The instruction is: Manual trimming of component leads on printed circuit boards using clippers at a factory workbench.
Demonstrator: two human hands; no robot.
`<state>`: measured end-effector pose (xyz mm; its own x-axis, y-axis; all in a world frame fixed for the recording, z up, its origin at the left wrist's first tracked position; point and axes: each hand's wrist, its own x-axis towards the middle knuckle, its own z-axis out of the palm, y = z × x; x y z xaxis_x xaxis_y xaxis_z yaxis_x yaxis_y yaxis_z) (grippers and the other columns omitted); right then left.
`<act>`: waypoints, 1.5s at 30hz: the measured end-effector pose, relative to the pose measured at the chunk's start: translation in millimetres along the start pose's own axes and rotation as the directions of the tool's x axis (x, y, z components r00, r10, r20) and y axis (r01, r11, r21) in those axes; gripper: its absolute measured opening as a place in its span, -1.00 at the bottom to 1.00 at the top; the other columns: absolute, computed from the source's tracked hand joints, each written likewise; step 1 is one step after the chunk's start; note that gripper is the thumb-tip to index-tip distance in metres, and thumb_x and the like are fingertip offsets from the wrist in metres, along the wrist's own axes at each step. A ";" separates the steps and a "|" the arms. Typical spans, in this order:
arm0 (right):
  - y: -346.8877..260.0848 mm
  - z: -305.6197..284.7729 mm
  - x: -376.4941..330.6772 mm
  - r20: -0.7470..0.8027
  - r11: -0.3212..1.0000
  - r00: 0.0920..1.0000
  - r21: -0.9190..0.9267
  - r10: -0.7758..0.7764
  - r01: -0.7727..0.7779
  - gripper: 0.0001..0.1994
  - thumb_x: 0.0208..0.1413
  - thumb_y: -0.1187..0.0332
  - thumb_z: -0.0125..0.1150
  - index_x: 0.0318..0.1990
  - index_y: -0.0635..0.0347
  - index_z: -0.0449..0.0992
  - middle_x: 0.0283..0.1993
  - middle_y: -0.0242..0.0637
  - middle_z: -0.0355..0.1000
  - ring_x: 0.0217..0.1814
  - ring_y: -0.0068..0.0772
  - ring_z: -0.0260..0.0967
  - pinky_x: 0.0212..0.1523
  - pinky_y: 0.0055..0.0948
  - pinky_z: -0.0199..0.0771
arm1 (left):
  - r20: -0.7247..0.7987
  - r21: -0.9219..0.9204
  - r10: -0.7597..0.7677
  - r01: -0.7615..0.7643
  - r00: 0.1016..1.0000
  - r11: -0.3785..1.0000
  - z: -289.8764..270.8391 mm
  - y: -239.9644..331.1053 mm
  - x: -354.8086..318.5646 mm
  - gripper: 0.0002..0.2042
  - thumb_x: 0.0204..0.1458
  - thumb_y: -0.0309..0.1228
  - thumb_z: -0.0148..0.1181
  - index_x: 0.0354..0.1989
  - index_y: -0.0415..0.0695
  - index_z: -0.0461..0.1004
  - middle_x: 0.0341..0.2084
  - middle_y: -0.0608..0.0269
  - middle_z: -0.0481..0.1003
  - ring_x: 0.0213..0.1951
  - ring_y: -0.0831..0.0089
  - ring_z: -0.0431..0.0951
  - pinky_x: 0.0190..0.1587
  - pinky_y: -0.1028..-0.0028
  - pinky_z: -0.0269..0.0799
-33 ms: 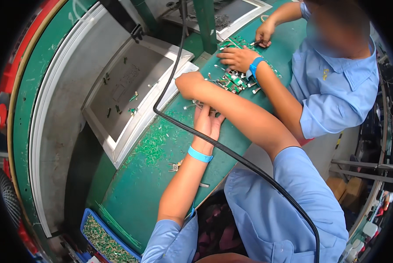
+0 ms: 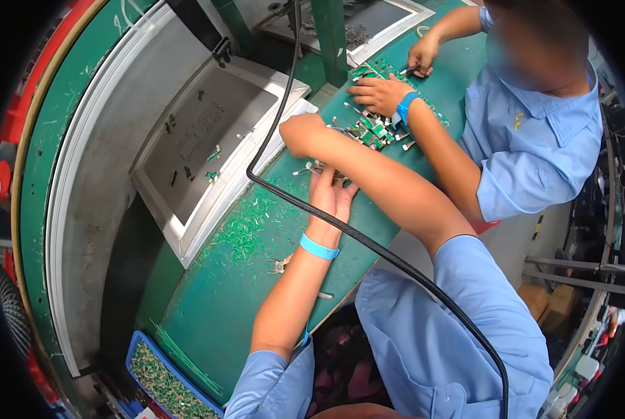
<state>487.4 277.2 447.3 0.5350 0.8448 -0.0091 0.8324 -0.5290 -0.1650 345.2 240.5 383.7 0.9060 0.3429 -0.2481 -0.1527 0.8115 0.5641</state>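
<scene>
Your left hand [image 2: 332, 200] was turned palm upward over the green desk [image 2: 218, 314], its fingers rising toward a small wired piece [image 2: 317, 167]. That piece lay at the fingertips, just below your right forearm and partly hidden by it; you could not be seen clearly enough to tell whether those fingers had clamped on it. Your right hand [image 2: 302, 134] was bent inward above the left, its back to the camera, so whether its fingers were apart or together could not be told. Just right of it, green circuit boards [image 2: 376, 130] with white connectors sat in a pile, and a co-worker's hand [image 2: 376, 94] rested on the boards beyond. Green clippings [image 2: 239, 234] were scattered to the left of your left hand. A black cable [image 2: 389, 255] crossed in front of your left wrist, and a blue tray [image 2: 132, 355] of small pieces stood near the desk's lower left end.
</scene>
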 end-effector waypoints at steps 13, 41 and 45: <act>23.3 -128.2 -43.4 -0.198 0.949 0.930 0.003 0.310 -0.315 -0.66 0.20 0.10 0.42 -0.13 0.23 0.77 -0.25 -0.14 0.74 -0.19 0.10 0.72 -0.11 -0.05 0.72 | -0.106 0.439 0.200 -0.135 0.974 0.888 29.4 7.6 -28.8 -0.13 0.28 -0.72 0.20 0.74 -0.16 -0.06 0.65 -0.14 0.15 0.29 0.08 0.59 0.22 0.17 0.64; -31.7 96.9 -198.3 -0.415 0.625 0.810 0.777 0.414 0.078 -0.97 0.25 0.53 0.41 -0.22 0.18 0.68 -0.57 -0.49 0.40 -0.59 -0.58 0.19 -0.52 -0.50 0.21 | 0.940 0.125 0.123 -0.654 0.320 0.746 94.4 136.5 -161.9 -0.89 0.23 -0.42 0.38 -0.25 -0.22 0.67 -0.35 0.07 0.64 -0.36 0.16 0.61 -0.19 0.22 0.58; -31.8 103.5 -198.6 -0.439 0.654 0.806 0.751 0.398 0.086 -0.96 0.24 0.53 0.41 -0.22 0.17 0.68 -0.58 -0.50 0.39 -0.60 -0.56 0.19 -0.52 -0.49 0.21 | 0.909 0.149 0.165 -0.670 0.382 0.727 100.2 133.4 -172.7 -0.84 0.24 -0.43 0.35 -0.34 -0.26 0.69 -0.39 0.07 0.64 -0.39 0.17 0.62 -0.22 0.23 0.60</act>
<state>339.8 134.6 352.3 0.8254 0.4349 0.3600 0.4825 -0.2125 -0.8497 207.9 242.1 580.7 0.6796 -0.1655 0.7147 -0.6592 0.2898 0.6939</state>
